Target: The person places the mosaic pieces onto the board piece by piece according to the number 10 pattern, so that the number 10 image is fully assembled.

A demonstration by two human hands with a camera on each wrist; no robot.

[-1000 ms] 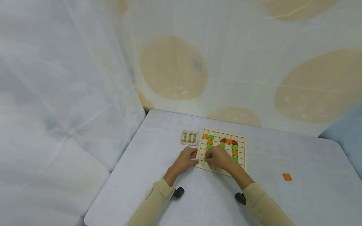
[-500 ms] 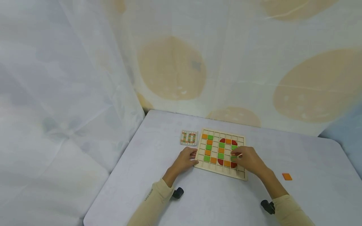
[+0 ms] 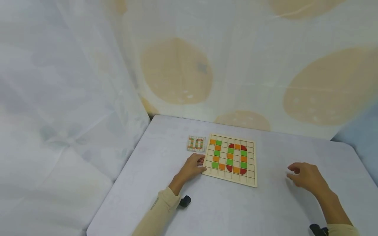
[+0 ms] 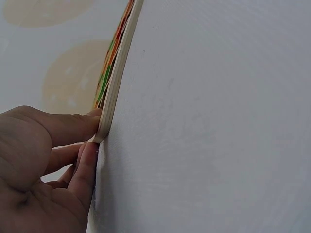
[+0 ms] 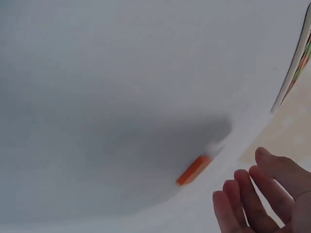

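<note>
Beige long sleeves, black wrist cameras

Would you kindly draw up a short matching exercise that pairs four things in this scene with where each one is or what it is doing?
Things:
1. left hand
2. right hand
3. pattern card
4. loose orange tile

Places or states:
A. lies flat beside the board's far left corner
B. grips the wooden grid board at its left edge
C. lies on the table under the right hand
D. hovers open, holding nothing

Pairs: 1-B, 2-D, 3-A, 4-C

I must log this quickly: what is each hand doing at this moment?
Left hand: holding the corner of the wooden board, fingers pinching its edge.
Right hand: open, holding nothing, above the orange tile.
</note>
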